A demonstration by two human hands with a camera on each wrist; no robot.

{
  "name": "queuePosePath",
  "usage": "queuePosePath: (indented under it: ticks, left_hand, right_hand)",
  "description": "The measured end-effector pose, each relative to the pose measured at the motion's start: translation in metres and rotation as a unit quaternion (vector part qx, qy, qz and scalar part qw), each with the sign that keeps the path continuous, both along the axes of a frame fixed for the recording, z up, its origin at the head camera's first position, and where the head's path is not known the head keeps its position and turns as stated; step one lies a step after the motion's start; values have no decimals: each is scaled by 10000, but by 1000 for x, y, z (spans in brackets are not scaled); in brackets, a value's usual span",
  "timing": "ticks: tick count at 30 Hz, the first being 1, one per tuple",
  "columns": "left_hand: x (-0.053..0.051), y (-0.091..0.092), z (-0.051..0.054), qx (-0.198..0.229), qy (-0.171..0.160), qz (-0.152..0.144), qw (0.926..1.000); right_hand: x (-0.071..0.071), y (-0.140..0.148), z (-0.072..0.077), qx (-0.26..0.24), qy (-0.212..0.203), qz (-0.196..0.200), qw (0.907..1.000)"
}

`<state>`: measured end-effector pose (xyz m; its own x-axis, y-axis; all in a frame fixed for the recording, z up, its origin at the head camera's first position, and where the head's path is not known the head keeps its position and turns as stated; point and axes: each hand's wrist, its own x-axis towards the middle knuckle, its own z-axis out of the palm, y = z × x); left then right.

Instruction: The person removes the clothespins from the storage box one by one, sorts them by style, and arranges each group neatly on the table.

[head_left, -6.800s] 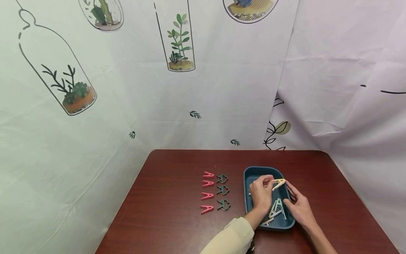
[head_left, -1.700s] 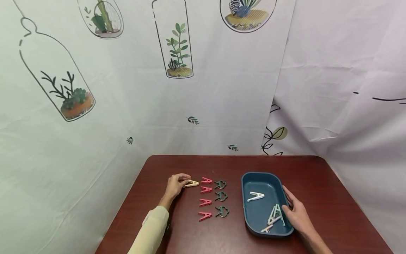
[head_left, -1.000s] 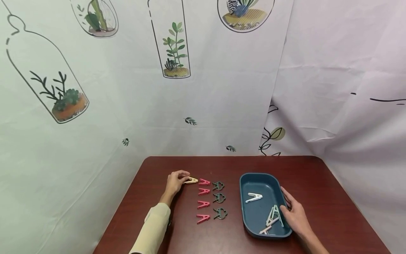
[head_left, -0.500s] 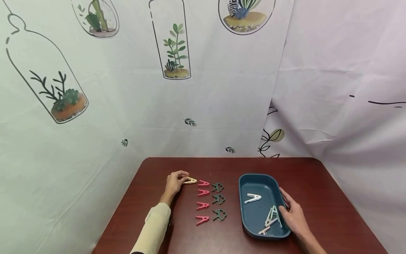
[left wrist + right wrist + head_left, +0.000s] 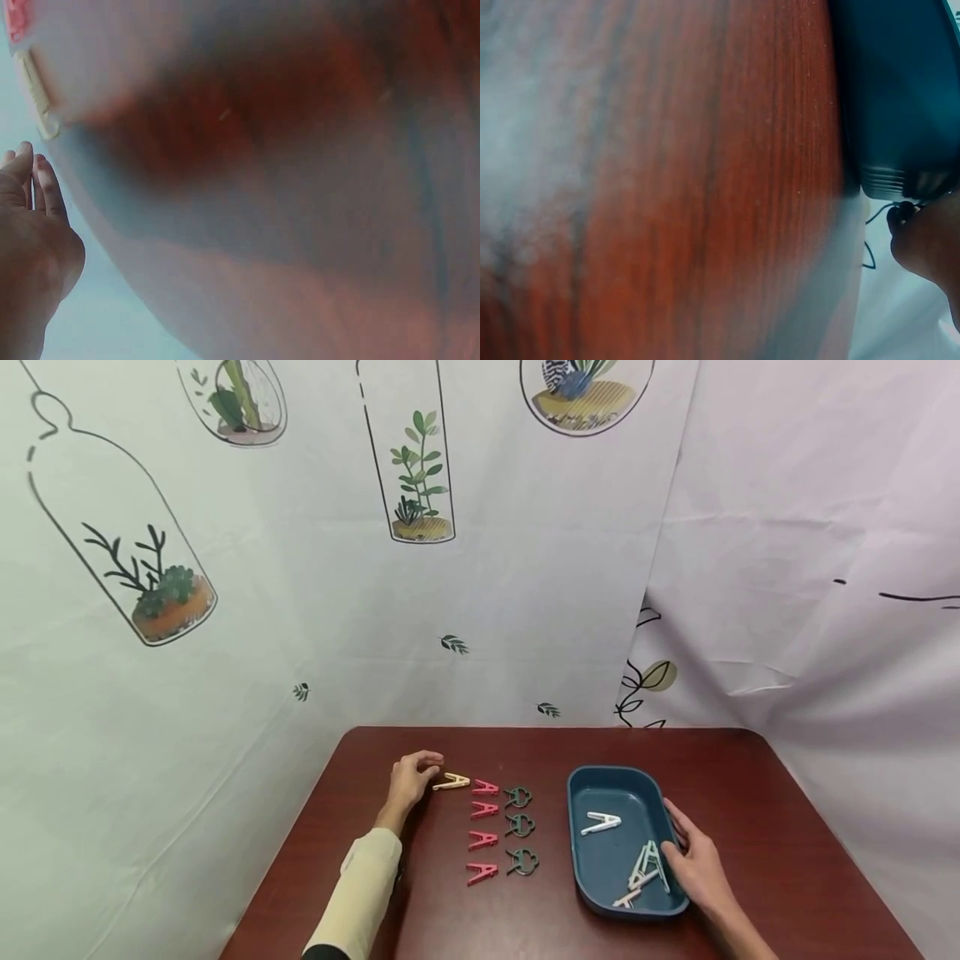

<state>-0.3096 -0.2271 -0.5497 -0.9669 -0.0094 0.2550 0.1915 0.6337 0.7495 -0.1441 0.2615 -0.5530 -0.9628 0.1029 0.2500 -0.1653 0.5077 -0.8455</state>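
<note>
1. Left hand (image 5: 408,781): fingers loosely bent, empty, just beside the yellow clothespin (image 5: 457,785) on the worktop (image 5: 450,927).
2. Right hand (image 5: 699,864) grips the blue tray (image 5: 572,827) by its rim.
3. Partway, I'd judge: red clothespins (image 5: 491,839), green clips (image 5: 516,861) laid out; white clothespin (image 5: 614,821), mint clothespin (image 5: 651,849) and more remain inside.

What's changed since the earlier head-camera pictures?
The yellow clip moved left, from above the tray to the table beside the top red clip; the left hand, which held it, has let go. The right hand stays at the tray's right rim; the red clips and green clips keep their columns.
</note>
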Motion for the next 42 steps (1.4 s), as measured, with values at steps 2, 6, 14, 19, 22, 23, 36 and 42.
queuePosePath:
  ticks: [2,6,14,19,22,23,36,42]
  left_hand:
    - [-2,-1,8,-42,118,34,9999]
    - [-8,1,24,-97,290,121,9995]
    - [-12,37,52,425,255,225,9985]
    - [-1,81,69,1214,300,197,9920]
    - [8,109,78,1856,231,143,9822]
    - [11,119,80,2040,197,119,9787]
    - [68,217,88,3465,-160,-606,9360]
    - [95,251,79,3736,-311,-749,9240]
  right_hand:
    - [0,0,0,20,2,-19,10000]
    - [-1,0,-1,48,90,-59,9999]
    - [-1,1,-4,-12,153,-61,9999]
    - [-1,1,-3,22,106,-99,9999]
    - [-1,1,-3,51,58,-129,9999]
    - [0,1,-3,61,43,-137,9999]
    - [0,0,-3,8,10,-115,9999]
    - [1,0,-3,-11,17,-102,9999]
